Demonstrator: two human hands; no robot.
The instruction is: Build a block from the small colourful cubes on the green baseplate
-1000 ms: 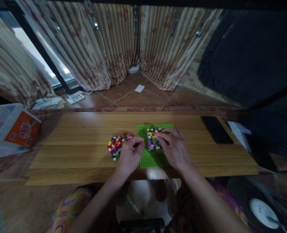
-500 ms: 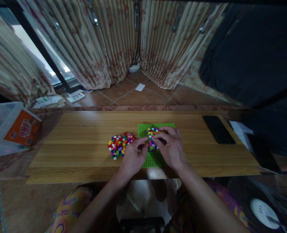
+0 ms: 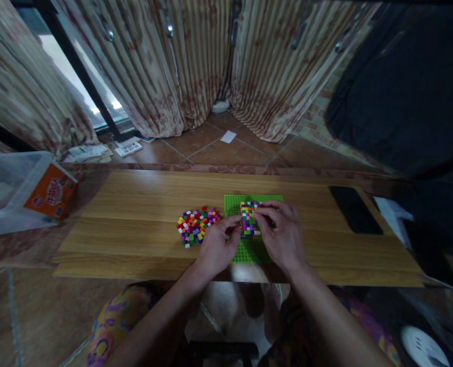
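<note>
A green studded baseplate (image 3: 236, 203) lies on the wooden table (image 3: 142, 204). On it sits a block of small many-coloured cubes (image 3: 249, 216). My right hand (image 3: 282, 237) rests on the block's right side, thumb and fingers pinched at its near edge. My left hand (image 3: 218, 247) is at the block's left edge, fingertips pressed together against it; what they hold, if anything, is too small to make out. A loose heap of coloured cubes (image 3: 196, 227) lies just left of the baseplate.
A black phone (image 3: 354, 209) lies at the table's right. A clear plastic tub (image 3: 4, 193) with an orange box (image 3: 52, 191) stands at the left. Striped curtains (image 3: 196, 66) and tiled floor lie beyond the table. Dark cloth (image 3: 406, 92) hangs at the right.
My left hand has moved right from beside the heap to the block's left edge. My right hand has stayed on the block. The camera view has shifted slightly.
</note>
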